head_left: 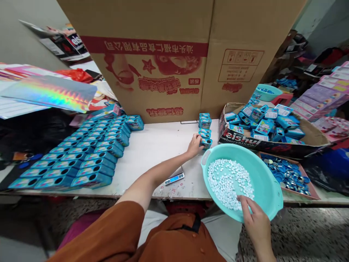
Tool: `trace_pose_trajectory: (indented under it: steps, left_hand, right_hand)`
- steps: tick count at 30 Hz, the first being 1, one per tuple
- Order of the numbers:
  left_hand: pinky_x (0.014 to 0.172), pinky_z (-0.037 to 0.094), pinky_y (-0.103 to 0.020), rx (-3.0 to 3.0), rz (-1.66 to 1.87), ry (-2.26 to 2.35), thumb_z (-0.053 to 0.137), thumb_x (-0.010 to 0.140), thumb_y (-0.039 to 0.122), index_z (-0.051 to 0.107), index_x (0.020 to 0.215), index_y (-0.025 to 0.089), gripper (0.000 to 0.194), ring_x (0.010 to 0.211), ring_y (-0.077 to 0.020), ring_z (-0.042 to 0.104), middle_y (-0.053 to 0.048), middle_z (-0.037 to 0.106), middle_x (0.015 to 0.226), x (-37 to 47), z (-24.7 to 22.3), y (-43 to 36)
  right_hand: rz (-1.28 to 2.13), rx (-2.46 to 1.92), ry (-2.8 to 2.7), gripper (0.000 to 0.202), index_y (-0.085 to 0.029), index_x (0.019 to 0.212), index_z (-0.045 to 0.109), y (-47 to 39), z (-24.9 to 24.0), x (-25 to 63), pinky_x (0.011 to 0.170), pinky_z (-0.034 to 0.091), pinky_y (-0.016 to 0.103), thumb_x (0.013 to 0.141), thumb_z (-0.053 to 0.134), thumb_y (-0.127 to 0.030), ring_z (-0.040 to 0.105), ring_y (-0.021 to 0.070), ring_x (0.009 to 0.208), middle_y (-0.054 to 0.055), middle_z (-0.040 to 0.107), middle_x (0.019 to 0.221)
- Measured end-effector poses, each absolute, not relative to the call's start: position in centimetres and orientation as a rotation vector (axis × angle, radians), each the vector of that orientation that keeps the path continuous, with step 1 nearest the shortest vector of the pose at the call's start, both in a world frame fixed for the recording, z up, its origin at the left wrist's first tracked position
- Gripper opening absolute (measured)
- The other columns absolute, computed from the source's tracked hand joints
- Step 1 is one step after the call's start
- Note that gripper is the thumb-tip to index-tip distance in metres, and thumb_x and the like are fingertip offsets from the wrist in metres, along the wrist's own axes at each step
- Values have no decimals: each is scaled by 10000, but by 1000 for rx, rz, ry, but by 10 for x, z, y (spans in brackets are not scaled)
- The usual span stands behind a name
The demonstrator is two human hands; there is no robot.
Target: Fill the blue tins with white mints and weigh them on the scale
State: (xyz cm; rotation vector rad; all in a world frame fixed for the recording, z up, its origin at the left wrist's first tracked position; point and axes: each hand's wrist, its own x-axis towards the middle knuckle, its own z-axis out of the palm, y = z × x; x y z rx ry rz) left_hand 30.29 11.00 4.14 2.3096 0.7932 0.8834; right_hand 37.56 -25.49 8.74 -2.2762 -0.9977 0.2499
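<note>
My left hand (195, 145) reaches over the table to a short row of small blue boxes (205, 133), its fingers closed around the nearest box (206, 142). A turquoise basin (263, 171) with many small white tablets (227, 183) stands at the table's front edge. Over its near rim, my right hand (252, 214) dips bent fingers into the tablets; whether anything is between the fingertips is too small to tell. A small scale (174, 179) with a lit display lies below my left forearm.
Rows of blue boxes (89, 153) with round holes fill the left side. A large carton (163, 72) stands behind. At right are an open carton (237, 140) of blue boxes and a tray (313, 191) of round blue and metallic pieces.
</note>
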Motion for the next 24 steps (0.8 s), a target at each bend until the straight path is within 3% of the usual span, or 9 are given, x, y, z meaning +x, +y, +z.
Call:
trace_pose_trajectory:
  steps: [3,7,12,18,24]
  left_hand:
    - [850,482,-331,2332,878,755,670,678,81,478,804,186,253,1026,-203,514,-74,454,1134,304,37,105]
    - [819,475,-320,2378,814,694,626,723,79,489,803,192,194,933,-194,530,-45,527,948,299,39,100]
    - [874,476,-321,2245,1032,773,741,725,247,510,1100,186,445,982,-195,565,-63,573,1046,248,69,96]
    - [846,489,-305,2238,994,934,770,715,386,597,1029,194,407,944,-193,613,-46,642,991,134,101,70]
    - [814,500,-285,2097,877,1107,749,730,411,604,1054,206,410,896,-179,648,-23,682,990,85,86,43]
  right_hand:
    - [263,-2297,-979,553,-222,980,725,-253,91,375,829,466,331,884,362,-628,653,271,1001,57,725,1046]
    - [261,-2293,-992,560,-206,971,729,-252,95,374,823,459,326,878,367,-623,656,275,979,70,729,1030]
    - [230,-2316,-948,532,-217,939,735,-251,103,371,791,446,310,866,387,-613,658,270,970,67,732,1025]
    - [230,-2394,-875,486,-239,922,745,-247,110,367,740,428,305,845,412,-585,658,272,966,53,733,1025]
    - [208,-2473,-800,462,-244,917,748,-243,114,363,744,420,314,839,420,-559,649,283,999,54,734,1023]
